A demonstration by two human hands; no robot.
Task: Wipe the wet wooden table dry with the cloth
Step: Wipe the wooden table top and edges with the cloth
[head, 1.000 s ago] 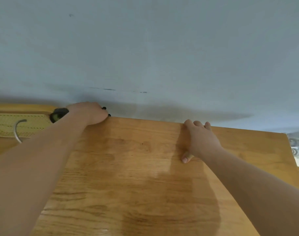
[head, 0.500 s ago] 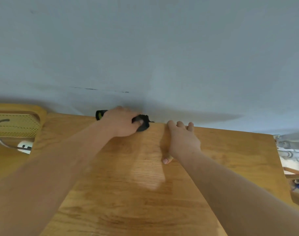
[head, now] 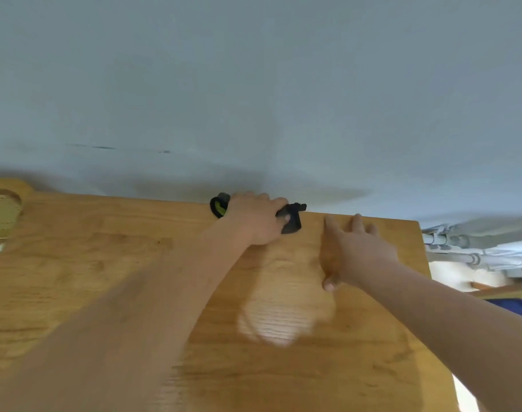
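Right of the table point(head: 75, 278), pale pipes point(head: 477, 258).

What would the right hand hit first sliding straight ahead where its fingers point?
Likely the grey wall beyond the far edge of the wooden table; the black cloth lies left of the right hand.

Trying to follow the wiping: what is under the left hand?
A dark cloth at the wooden table's far edge. Its ends stick out either side of the left hand, one showing yellow-green. The hand covers the cloth's middle, so its fold is hidden.
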